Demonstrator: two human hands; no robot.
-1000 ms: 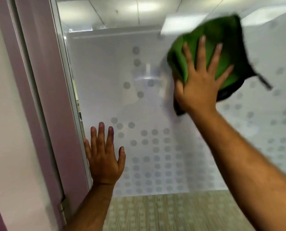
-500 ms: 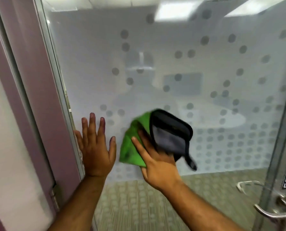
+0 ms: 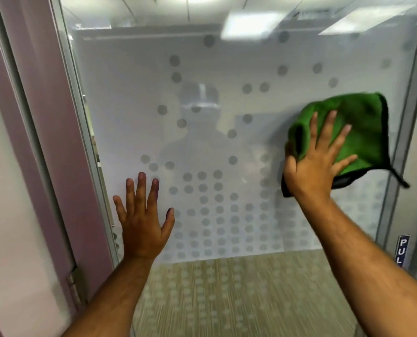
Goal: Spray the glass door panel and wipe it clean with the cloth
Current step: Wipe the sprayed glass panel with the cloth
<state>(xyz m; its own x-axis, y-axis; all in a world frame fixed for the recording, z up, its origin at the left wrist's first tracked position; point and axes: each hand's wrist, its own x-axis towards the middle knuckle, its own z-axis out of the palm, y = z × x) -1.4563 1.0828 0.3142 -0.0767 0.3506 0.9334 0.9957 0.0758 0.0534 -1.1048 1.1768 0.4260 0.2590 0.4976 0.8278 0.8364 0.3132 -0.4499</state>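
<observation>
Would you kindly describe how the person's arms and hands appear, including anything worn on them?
Both forearms are bare to the frame's bottom edge: no sleeves, gloves, watch or rings show. The left hand has dark, purplish-looking fingernails; the right hand shows no such tint. Light hair covers both forearms.

Single view, head-worn, wide-angle. Faces straight onto the glass door panel point(image 3: 227, 142) at close range, tilted slightly down; both forearms enter from the near edge. Door frame point(image 3: 56, 142) at left, PULL label point(image 3: 402, 249) at right edge. No second view.
</observation>
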